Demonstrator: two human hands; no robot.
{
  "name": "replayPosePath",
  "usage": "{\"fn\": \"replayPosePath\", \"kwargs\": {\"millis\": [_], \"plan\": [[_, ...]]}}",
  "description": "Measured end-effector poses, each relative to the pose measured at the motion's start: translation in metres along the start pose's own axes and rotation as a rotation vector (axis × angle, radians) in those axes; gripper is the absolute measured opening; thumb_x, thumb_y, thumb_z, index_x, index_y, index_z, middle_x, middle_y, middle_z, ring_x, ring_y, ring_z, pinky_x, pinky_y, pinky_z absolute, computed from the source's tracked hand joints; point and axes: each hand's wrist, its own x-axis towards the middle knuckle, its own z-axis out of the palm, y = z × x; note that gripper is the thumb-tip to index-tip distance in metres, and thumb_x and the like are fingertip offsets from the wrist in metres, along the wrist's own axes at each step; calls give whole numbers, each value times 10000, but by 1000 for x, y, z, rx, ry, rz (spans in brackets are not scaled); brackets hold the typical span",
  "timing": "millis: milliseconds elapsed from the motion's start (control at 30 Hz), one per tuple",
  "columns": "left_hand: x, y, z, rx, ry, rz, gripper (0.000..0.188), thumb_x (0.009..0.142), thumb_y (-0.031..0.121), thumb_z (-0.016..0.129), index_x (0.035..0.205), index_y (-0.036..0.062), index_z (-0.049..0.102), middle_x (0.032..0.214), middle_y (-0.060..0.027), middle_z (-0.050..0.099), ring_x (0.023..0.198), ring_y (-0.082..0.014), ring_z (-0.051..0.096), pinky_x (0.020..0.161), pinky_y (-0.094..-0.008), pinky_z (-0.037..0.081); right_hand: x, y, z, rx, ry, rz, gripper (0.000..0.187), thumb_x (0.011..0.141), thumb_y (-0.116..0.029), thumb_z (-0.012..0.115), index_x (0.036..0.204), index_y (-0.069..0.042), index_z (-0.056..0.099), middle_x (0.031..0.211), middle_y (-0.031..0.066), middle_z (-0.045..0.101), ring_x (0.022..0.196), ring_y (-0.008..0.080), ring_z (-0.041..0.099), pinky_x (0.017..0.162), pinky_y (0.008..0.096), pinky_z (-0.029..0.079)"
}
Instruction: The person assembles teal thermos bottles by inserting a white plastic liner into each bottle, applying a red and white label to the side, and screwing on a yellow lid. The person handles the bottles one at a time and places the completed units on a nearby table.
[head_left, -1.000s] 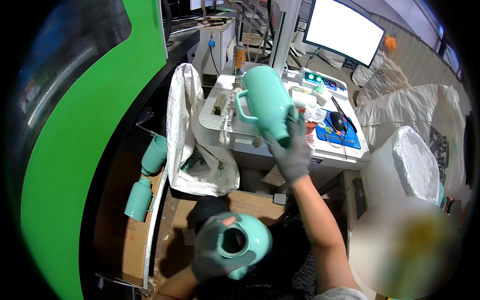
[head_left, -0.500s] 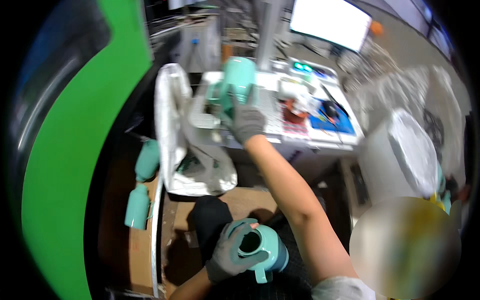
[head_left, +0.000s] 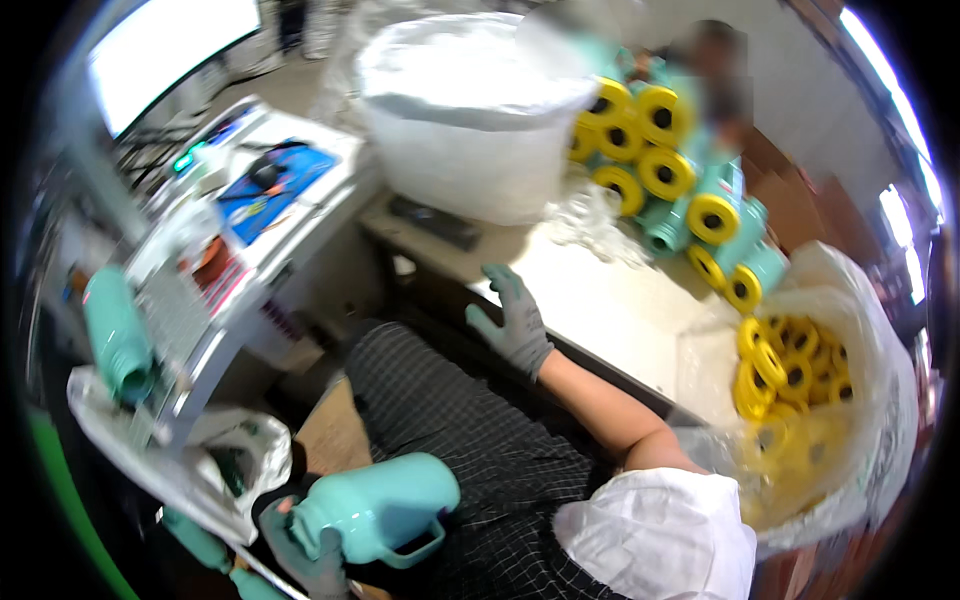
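My left hand (head_left: 305,552), in a grey glove, grips the neck of a teal jug (head_left: 385,505) with a loop handle. The jug lies on its side over my lap, its mouth end toward that hand. My right hand (head_left: 515,325), gloved too, is held out past my knees with fingers apart and nothing in it. Beside it is the edge of a white-topped table (head_left: 600,320). Another teal jug (head_left: 118,330) lies on the white workbench (head_left: 215,345) at the left, its open mouth facing me.
Several teal jugs with yellow rings (head_left: 665,170) on their ends are stacked at the far right. A clear bag (head_left: 860,300) holds loose yellow rings (head_left: 785,365). A large white sack (head_left: 470,150) stands ahead. More teal jugs (head_left: 195,540) lie at lower left, near a white bag (head_left: 255,445).
My view has swung to the right. The right hand has let go of the jug on the workbench and moved over beside the table. My left hand still holds its jug, now tipped sideways.
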Motion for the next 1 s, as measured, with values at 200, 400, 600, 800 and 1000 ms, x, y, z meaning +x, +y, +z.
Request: {"fn": "replayPosePath", "kwargs": {"millis": [200, 400, 600, 800, 1000], "plan": [[21, 4, 20, 78, -8, -22, 566, 953, 254, 764, 1389, -15, 523, 1341, -170, 576, 1187, -308, 534, 1036, -443, 437, -52, 117, -156, -355, 307, 248, 569, 874, -212, 759, 1381, -21, 583, 1296, 235, 628, 1168, 402, 617, 1025, 453, 505], [35, 1, 25, 10, -70, -55, 571, 997, 207, 711, 1460, -20, 466, 1406, -173, 538, 1226, -306, 526, 1069, -437, 427, -151, 182, -376, -1392, 256, 807, 639, 884, -365, 727, 1433, -108, 525, 1367, 173, 604, 1206, 383, 604, 1036, 468, 479], [40, 29, 26, 319, -206, 138, 545, 1019, 245, 691, 1431, -54, 498, 1430, -203, 544, 1286, -327, 514, 1128, -446, 388, -188, 182, -451, -1478, -144, 1287, 499, 929, -498, 689, 1266, -130, 694, 1258, 131, 673, 1184, 325, 637, 985, 451, 523], [21, 17, -3, -107, 132, -102, 494, 1084, 311, 499, 1455, -13, 458, 1453, -217, 506, 1279, -325, 529, 1079, -454, 436, -83, 118, -329, -720, 302, 416, 558, 819, -389, 842, 1246, -49, 725, 1070, 193, 658, 1003, 365, 635, 908, 458, 515], [10, -36, 32, -499, 338, -135, 345, 1145, 304, 400, 1267, 66, 619, 1161, -27, 659, 1056, -128, 611, 956, -296, 501, -5, 1, -110, 659, 205, 569, 532, 935, -309, 784, 1314, 42, 657, 1022, 97, 726, 868, 147, 657, 768, 317, 547]]}}
